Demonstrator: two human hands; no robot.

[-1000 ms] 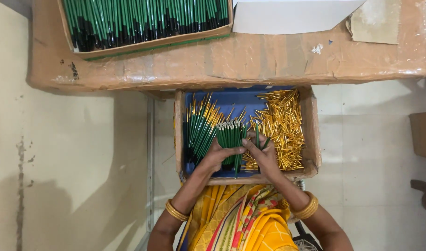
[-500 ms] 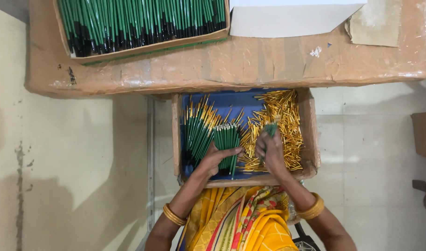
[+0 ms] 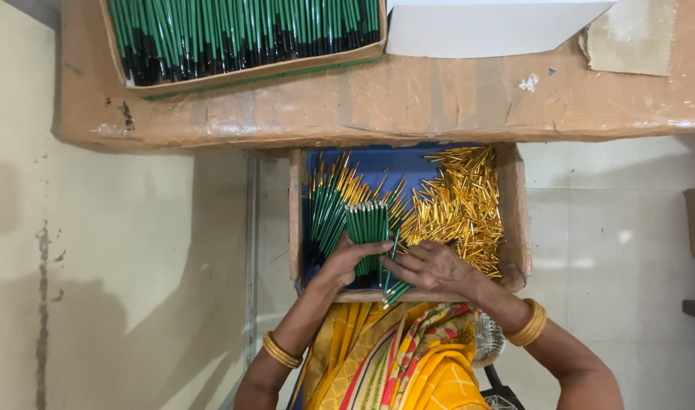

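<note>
right hand (image 3: 431,266) lowered (onto bundle (image 3: 368,228))

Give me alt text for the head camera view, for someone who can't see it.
Seen from above, a person's left hand holds a bundle of green pencils while the right hand handles a few more, over a cardboard tray of green pencils and loose gold ferrules. A second tray of green pencils sits on the cardboard-covered table beyond.

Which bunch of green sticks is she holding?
The upright bundle in the blue box, clasped by her left hand; the others lie loose.
</note>
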